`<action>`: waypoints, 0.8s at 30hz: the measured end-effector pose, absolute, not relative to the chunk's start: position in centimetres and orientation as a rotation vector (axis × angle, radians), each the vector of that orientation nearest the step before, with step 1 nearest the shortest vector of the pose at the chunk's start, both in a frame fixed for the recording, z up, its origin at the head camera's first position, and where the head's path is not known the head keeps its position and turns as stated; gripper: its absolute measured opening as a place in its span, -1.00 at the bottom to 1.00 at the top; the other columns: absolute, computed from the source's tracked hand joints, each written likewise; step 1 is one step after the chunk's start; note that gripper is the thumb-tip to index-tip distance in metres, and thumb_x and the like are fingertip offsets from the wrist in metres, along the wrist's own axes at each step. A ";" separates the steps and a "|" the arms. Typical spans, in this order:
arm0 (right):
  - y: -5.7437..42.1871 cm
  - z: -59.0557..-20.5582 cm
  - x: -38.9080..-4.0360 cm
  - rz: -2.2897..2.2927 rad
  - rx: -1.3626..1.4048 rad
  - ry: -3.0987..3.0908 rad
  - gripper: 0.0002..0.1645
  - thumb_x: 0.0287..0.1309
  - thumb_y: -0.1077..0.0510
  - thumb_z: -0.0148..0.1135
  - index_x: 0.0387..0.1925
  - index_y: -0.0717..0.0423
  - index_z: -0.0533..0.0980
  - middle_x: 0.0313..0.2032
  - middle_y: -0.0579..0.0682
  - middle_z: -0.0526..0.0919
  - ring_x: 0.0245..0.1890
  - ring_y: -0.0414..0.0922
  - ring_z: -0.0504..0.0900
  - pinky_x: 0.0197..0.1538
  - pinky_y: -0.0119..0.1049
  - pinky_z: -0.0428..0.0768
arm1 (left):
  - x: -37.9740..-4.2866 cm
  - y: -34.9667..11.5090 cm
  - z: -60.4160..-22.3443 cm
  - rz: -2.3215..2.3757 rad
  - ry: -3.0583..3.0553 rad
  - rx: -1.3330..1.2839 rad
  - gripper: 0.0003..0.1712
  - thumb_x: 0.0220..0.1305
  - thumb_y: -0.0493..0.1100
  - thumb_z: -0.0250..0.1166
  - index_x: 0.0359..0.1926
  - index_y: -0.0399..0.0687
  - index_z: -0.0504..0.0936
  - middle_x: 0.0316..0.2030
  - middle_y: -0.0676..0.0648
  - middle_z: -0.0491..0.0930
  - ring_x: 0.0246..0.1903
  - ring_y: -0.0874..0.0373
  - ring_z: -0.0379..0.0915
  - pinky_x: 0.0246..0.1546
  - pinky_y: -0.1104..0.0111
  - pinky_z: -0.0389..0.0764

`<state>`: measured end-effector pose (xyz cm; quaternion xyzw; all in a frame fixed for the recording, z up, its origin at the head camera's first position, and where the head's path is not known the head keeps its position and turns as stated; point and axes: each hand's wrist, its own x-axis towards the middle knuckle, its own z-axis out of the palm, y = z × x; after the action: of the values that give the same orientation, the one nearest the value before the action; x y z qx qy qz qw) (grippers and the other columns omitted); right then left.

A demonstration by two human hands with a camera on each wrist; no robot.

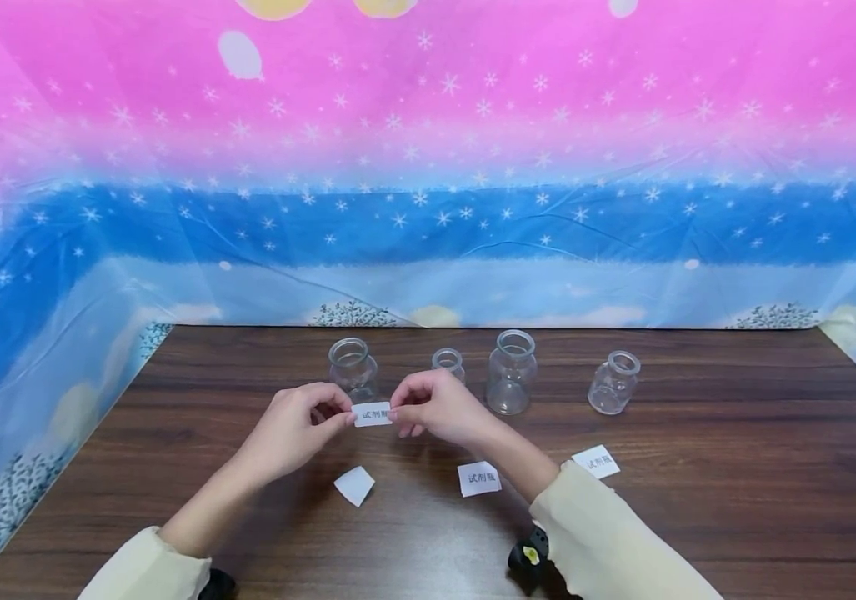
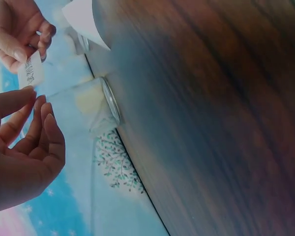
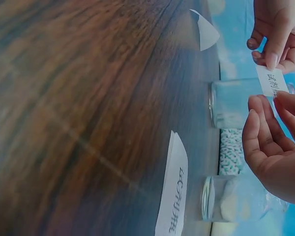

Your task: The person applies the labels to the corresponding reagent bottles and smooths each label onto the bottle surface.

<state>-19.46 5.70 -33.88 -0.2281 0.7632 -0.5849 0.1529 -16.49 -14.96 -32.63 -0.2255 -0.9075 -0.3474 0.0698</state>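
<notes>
A small white label (image 1: 372,414) with printed characters is stretched between both hands, just in front of a clear glass jar (image 1: 352,360). My left hand (image 1: 294,427) pinches its left end between thumb and index finger. At the other end, my right hand (image 1: 448,410) pinches it the same way, covering part of the last character. In the right wrist view the label (image 3: 272,81) is taut and overlaps the jar (image 3: 233,104) behind it.
A smaller jar (image 1: 448,360) stands partly behind the right hand, with a taller jar (image 1: 513,375) and another small jar (image 1: 613,383) further right. Nearer lie a blank white paper piece (image 1: 355,486) and two printed labels, one central (image 1: 479,479), one right (image 1: 597,461). A patterned cloth (image 1: 428,225) hangs behind the wooden table (image 1: 735,467).
</notes>
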 end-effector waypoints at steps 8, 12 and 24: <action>4.7 -34.0 -19.9 -1.665 -0.630 2.220 -0.96 0.05 0.41 0.19 -0.40 0.37 0.53 -0.51 0.29 0.57 -0.60 -0.10 0.56 -0.41 -0.14 0.56 | -16.7 -15.4 -32.6 -0.990 -2.739 -0.645 -0.90 0.06 -0.33 0.31 -0.49 -0.07 0.57 -0.58 0.11 0.48 -0.57 0.27 0.34 -0.53 0.42 0.39; 4.4 -34.2 -20.1 -1.675 -0.630 2.223 -0.96 0.05 0.41 0.18 -0.41 0.38 0.53 -0.54 0.25 0.57 -0.62 -0.13 0.55 -0.45 -0.19 0.56 | -16.9 -15.5 -32.9 -0.952 -2.740 -0.642 -0.89 0.06 -0.33 0.32 -0.50 -0.07 0.58 -0.64 0.14 0.44 -0.62 0.27 0.27 -0.57 0.43 0.32; 3.6 -34.8 -20.5 -1.690 -0.596 2.195 -0.95 0.05 0.42 0.17 -0.40 0.41 0.52 -0.50 0.26 0.59 -0.65 -0.17 0.53 -0.49 -0.27 0.54 | -17.3 -15.9 -33.1 -0.880 -2.753 -0.614 -0.88 0.03 -0.34 0.32 -0.53 -0.07 0.57 -0.65 0.13 0.44 -0.62 0.26 0.29 -0.55 0.40 0.33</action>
<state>-20.54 3.65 -34.85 -0.2078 0.7654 -0.5894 0.1536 -17.30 -15.86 -33.12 -0.2070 -0.9277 -0.2964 0.0934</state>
